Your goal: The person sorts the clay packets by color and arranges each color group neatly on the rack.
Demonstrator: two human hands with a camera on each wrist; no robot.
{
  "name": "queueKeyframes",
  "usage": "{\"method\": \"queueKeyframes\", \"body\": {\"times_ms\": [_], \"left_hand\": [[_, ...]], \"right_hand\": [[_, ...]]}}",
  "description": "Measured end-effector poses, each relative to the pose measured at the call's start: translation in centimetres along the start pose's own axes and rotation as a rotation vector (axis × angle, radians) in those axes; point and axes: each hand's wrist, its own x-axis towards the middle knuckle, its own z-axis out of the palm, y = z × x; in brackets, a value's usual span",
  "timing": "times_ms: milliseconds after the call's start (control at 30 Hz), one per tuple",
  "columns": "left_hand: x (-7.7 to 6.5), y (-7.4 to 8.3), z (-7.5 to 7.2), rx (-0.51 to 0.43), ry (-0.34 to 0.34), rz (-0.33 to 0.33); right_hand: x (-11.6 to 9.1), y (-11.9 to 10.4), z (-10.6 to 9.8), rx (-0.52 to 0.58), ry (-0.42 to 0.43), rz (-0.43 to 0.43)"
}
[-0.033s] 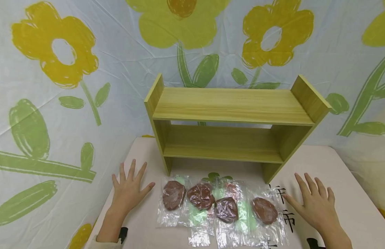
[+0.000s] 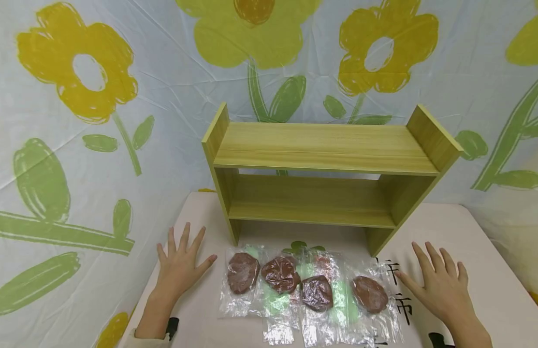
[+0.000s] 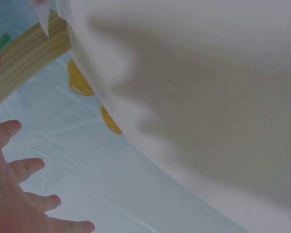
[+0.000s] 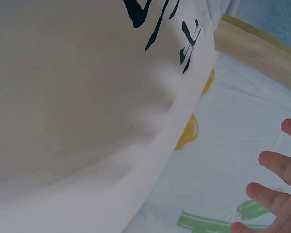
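Observation:
Several clear plastic bags lie in a row on the pale table, each around a flat reddish-brown lump; I cannot tell its exact kind. In the head view these are a leftmost lump, a second lump, a third lump and a rightmost lump. My left hand is at the left of the row, fingers spread, holding nothing. To the right of the bags, my right hand is likewise spread and holds nothing. Both wrist views show splayed fingers apart from any object.
Behind the bags stands a two-tier wooden shelf with raised side panels. The table has a pale cover with black characters near the right hand. A flower-printed cloth hangs close behind and along the left side.

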Motion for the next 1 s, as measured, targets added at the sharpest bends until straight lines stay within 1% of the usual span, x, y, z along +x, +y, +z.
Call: {"method": "queueKeyframes", "body": {"times_ms": [167, 300, 400, 567, 633, 833, 1000], "left_hand": [[-0.1, 0.2, -0.2, -0.015, 0.004, 0.001], [0.0, 0.4, -0.5, -0.073, 0.006, -0.004], [0.3, 0.6, -0.8, -0.139, 0.026, -0.007], [0.9, 1.1, -1.6, -0.249, 0.116, 0.012], [1.1, 1.3, -2.2, -0.303, 0.138, 0.016], [2.0, 2.1, -4.0, -0.487, 0.136, 0.001], [2.8, 2.9, -5.9, -0.617, 0.161, 0.009]], "right_hand": [[0.0, 0.1, -0.2, 0.007, -0.006, 0.005], [0.0, 0.1, -0.3, 0.011, -0.007, 0.009], [0.0, 0.0, -0.4, 0.011, -0.004, 0.008], [0.0, -0.1, -0.5, 0.015, 0.002, -0.003], [0.1, -0.2, -0.5, 0.019, 0.003, -0.010], [0.3, -0.9, -0.8, 0.069, 0.034, -0.041], [0.3, -1.3, -1.0, 0.120, 0.051, -0.048]]}}
